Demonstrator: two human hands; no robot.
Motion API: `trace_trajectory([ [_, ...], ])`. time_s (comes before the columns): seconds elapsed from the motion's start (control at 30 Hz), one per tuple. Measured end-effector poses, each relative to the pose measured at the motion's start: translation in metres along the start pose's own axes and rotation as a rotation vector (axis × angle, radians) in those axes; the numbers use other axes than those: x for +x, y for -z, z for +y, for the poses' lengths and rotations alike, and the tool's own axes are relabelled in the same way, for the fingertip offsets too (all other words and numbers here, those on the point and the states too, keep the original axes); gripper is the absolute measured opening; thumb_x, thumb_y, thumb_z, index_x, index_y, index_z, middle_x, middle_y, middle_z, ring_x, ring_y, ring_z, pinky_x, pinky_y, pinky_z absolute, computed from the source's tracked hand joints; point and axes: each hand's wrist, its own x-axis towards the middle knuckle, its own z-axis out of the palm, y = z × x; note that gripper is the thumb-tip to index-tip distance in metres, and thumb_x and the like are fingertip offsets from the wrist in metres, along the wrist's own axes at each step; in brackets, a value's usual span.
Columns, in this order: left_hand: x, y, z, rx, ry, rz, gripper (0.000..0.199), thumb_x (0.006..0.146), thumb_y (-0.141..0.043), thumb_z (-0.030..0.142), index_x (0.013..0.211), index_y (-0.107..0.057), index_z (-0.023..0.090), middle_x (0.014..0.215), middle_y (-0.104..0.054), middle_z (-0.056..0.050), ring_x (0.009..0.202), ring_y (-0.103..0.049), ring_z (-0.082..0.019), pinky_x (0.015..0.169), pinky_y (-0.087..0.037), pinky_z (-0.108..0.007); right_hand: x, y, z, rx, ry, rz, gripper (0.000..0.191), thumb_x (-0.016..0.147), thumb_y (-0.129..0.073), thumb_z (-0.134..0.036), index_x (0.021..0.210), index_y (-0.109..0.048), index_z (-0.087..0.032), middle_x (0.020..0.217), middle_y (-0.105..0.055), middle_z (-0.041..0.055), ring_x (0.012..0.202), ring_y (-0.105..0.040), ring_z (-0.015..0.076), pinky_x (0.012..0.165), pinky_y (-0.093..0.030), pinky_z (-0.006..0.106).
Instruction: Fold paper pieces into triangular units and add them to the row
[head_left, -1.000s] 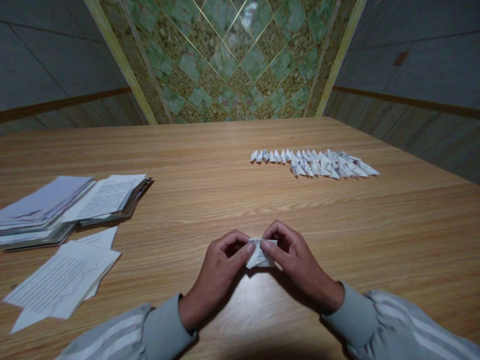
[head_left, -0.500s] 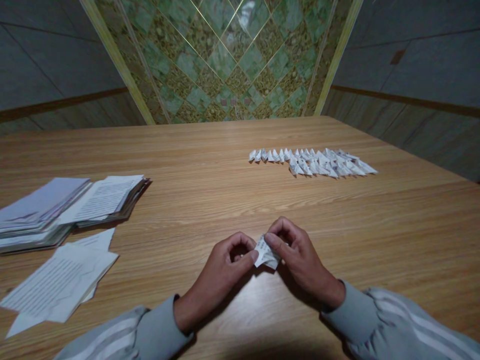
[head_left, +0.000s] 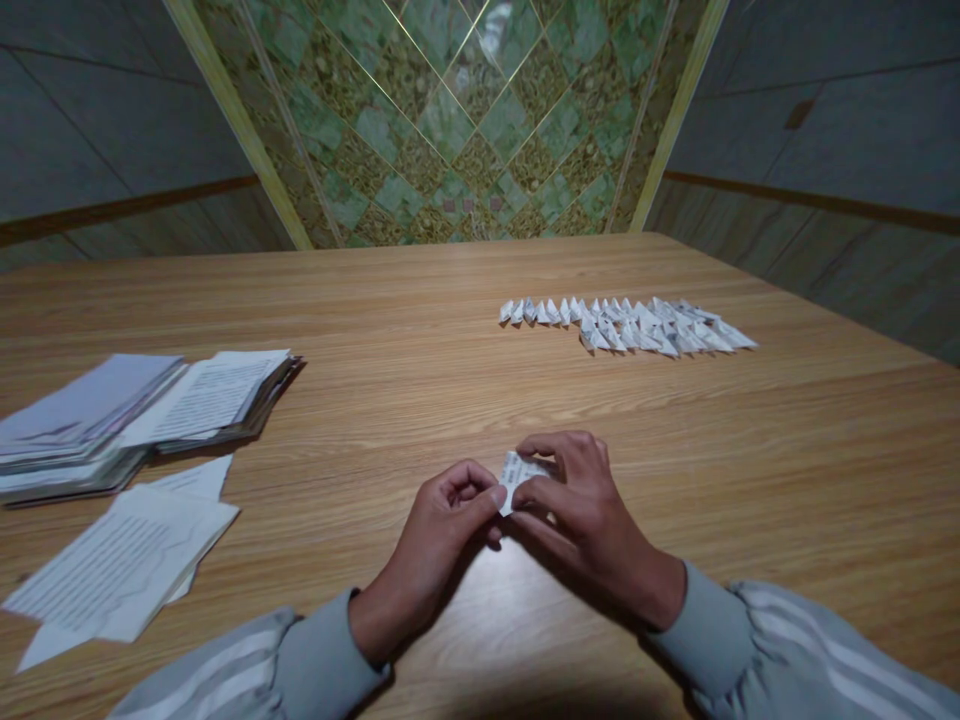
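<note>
Head view: A small printed paper (head_left: pixel 515 474) is held between the left hand (head_left: pixel 439 525) and the right hand (head_left: pixel 600 515), above the near-central part of the table (head_left: pixel 375 400). The left thumb and fingers are clamped together on the left lower corner of the paper. The right thumb and forefinger stand spread across the paper with it gripped between them: the thumb is at the near edge, the forefinger at the far edge. The right-hand part of the paper runs beneath the right fingers and is partly hidden. The lettered face points upward.

Well apart from both hands, toward the far right, folded paper pieces (head_left: pixel 649 325) sit side by side in two rows, the near row shorter. At the left lie two adjoining stacks of paper (head_left: pixel 217 395). Loose sheets (head_left: pixel 120 550) with printed lines overlap one another just on the near side of the stacks, to the left of the left hand.
</note>
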Motion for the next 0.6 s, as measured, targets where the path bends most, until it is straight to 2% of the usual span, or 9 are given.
trace_trajectory([
  [0.13,0.0006,-0.0008,-0.0021,-0.044,0.027,0.01,0.03,0.075,-0.081,0.037,0.077,-0.061,0.015,0.062,-0.064,0.002,0.052,-0.058,-0.01,0.056,-0.049,-0.023,-0.0004,0.0005,-0.0018,-0.083,0.11,0.023,0.008,0.094,-0.065,-0.028,0.088,-0.068,-0.024,0.122,-0.063,0.0085,0.109,-0.05,0.0267,0.097,-0.034,0.047],
  [0.2,0.0003,-0.0008,-0.0024,-0.038,0.027,0.015,0.031,0.075,-0.081,0.038,0.076,-0.061,0.015,0.061,-0.064,0.002,0.051,-0.058,-0.01,0.054,-0.049,-0.023,0.0,0.0008,-0.0027,-0.077,0.102,0.017,0.006,0.095,-0.065,-0.027,0.09,-0.068,-0.024,0.123,-0.063,0.009,0.111,-0.05,0.0268,0.098,-0.034,0.047],
  [0.37,-0.0022,-0.0016,0.0001,0.033,-0.055,0.0,0.032,0.076,-0.081,0.04,0.076,-0.062,0.014,0.065,-0.066,0.001,0.054,-0.06,-0.011,0.056,-0.051,-0.023,0.0012,-0.0007,-0.0025,0.043,-0.069,0.023,0.004,0.092,-0.068,-0.023,0.088,-0.066,-0.022,0.121,-0.064,0.0095,0.112,-0.051,0.0274,0.094,-0.036,0.045],
  [0.5,-0.0041,-0.0043,0.0031,0.047,-0.062,-0.043,0.03,0.084,-0.073,0.042,0.084,-0.065,0.014,0.073,-0.071,-0.004,0.064,-0.066,-0.014,0.061,-0.054,-0.025,0.0038,-0.0017,-0.0007,0.209,-0.169,0.036,0.008,0.089,-0.066,-0.015,0.085,-0.063,-0.021,0.098,-0.067,0.0055,0.097,-0.056,0.0232,0.084,-0.039,0.039],
  [0.6,-0.0051,-0.0062,0.0041,0.098,-0.092,-0.036,0.023,0.08,-0.076,0.034,0.088,-0.066,0.015,0.079,-0.073,-0.004,0.068,-0.067,-0.014,0.063,-0.053,-0.024,0.0045,-0.0029,0.0004,0.29,-0.233,0.029,0.01,0.088,-0.064,-0.012,0.083,-0.062,-0.02,0.088,-0.065,0.0043,0.088,-0.057,0.0215,0.077,-0.041,0.035],
])
